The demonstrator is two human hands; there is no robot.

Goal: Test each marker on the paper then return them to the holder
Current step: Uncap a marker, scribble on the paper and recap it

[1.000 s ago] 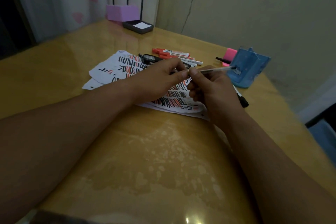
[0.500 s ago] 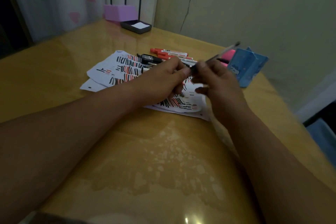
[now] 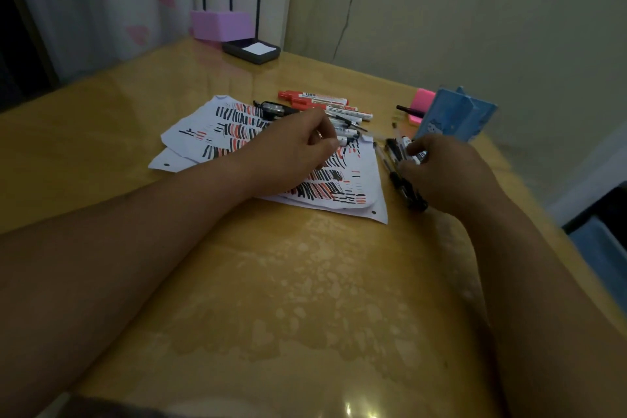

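White paper sheets point(image 3: 210, 132) covered in black and red strokes lie mid-table. My left hand point(image 3: 295, 156) rests on them, its fingertips pinching the end of a white marker with a black cap point(image 3: 347, 140). My right hand point(image 3: 444, 176) is to the right of the paper, fingers curled round a black marker with a white label point(image 3: 420, 156). Black pens point(image 3: 393, 173) lie beside it on the table. Red markers point(image 3: 315, 99) lie beyond the paper. The blue holder point(image 3: 458, 115) stands just behind my right hand.
A pink block point(image 3: 424, 99) with a black pen point(image 3: 409, 110) sits left of the holder. A purple box point(image 3: 220, 25) and a dark tray with a white slip point(image 3: 252, 51) stand at the far edge. The table edge drops off at the right.
My hands held one thin pen together before. They have separated: the right hand swung right and down to the pens beside the paper, and the left hand lowered to a marker on the paper.
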